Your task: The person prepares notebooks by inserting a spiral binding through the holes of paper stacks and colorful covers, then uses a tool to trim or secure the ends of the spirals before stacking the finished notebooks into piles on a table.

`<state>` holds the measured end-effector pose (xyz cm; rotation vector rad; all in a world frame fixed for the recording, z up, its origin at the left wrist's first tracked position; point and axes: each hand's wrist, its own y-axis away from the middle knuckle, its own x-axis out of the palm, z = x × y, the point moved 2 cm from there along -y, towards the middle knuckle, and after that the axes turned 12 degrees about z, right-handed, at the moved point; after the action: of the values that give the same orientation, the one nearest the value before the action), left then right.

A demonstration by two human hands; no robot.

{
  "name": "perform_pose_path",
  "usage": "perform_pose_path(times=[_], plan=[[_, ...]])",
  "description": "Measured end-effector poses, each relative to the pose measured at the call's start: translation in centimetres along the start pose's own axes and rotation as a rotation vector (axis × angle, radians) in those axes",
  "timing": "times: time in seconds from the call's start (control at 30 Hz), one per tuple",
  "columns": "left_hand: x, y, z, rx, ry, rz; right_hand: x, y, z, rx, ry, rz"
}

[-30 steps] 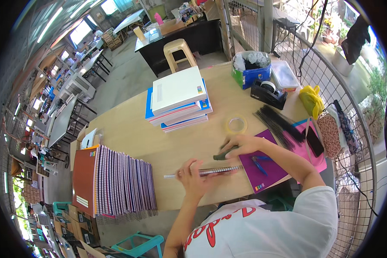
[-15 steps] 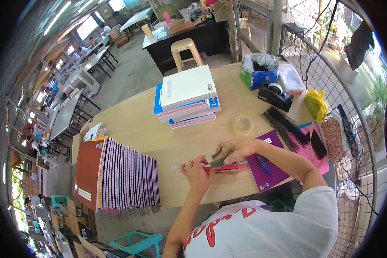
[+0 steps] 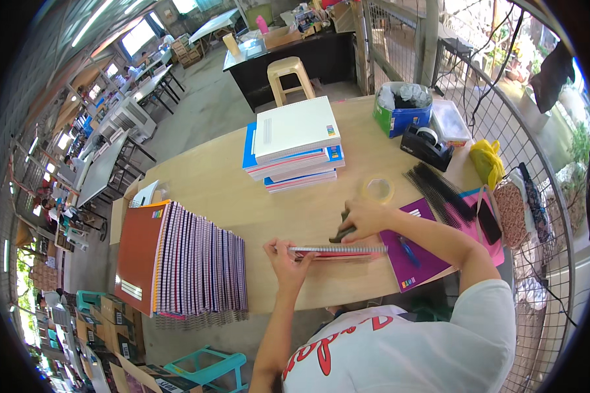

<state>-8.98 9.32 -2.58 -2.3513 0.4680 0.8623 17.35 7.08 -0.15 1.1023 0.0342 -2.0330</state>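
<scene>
Left hand (image 3: 287,257) gripping spiral notebook (image 3: 337,251) end, right hand (image 3: 364,219) clenching dark tool (image 3: 343,229) just above

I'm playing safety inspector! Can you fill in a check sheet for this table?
Surface: wooden table, mostly covered.
Job's things: spiral notebook stood on edge; left hand steadies it, right hand holds a dark tool at the spiral.
Clutter: row of notebooks, book stack, tape roll, tape dispenser, black combs, purple cover.
Fingers: both hands busy.
Cables: nothing seen.
Surroundings: wire fence, stool, other tables.
</scene>
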Motion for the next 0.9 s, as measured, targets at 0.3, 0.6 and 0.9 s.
perform_pose_path(times=[0.3,0.6,0.9], plan=[[-0.2,0.1,0.2,-0.054,0.095,0.006,0.0,-2.0,-0.5,-0.149,-0.835,-0.131],[-0.4,-0.2,0.8,0.034,0.112,-0.010,-2.5,-3.4,2.5,-0.036,0.118,-0.075],[-0.7,0.1,1.2,0.050,0.148,-0.005,-3.2,-4.6,3.4,-0.200,-0.745,-0.015]])
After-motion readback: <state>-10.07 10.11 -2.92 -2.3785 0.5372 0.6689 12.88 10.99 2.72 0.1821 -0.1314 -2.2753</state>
